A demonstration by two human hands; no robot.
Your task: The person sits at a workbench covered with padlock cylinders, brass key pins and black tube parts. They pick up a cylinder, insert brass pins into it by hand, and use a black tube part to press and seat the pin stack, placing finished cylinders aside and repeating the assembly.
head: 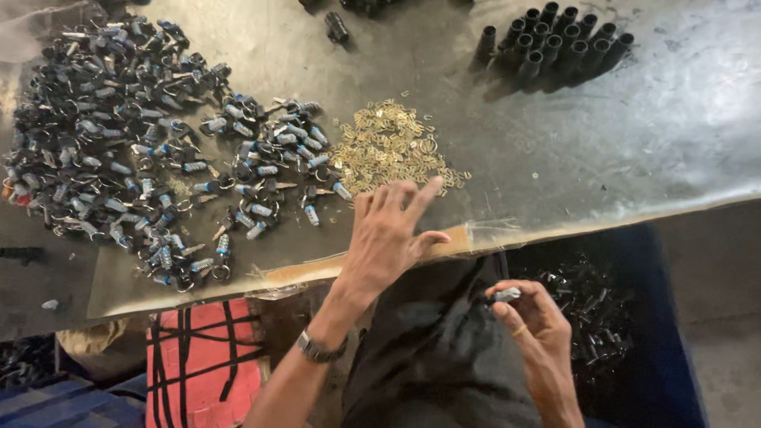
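Clips [388, 147] (brass, heaped) lie under left hand [388, 234] fingertips [434, 186].

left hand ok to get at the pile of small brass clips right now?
Probably yes: the left hand is open, fingertips already at the near edge of the brass clip pile, with nothing between them on the metal table.

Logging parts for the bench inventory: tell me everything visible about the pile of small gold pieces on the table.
The pile of small gold pieces is a loose, flat scatter of tiny brass-coloured metal clips, too small to make out their exact shape. It lies on the grey metal table, near the front edge, just right of the heap of black-and-silver parts. A few strays trail off to its right. The left hand reaches over its near edge, fingertips at the pieces; contact cannot be confirmed.
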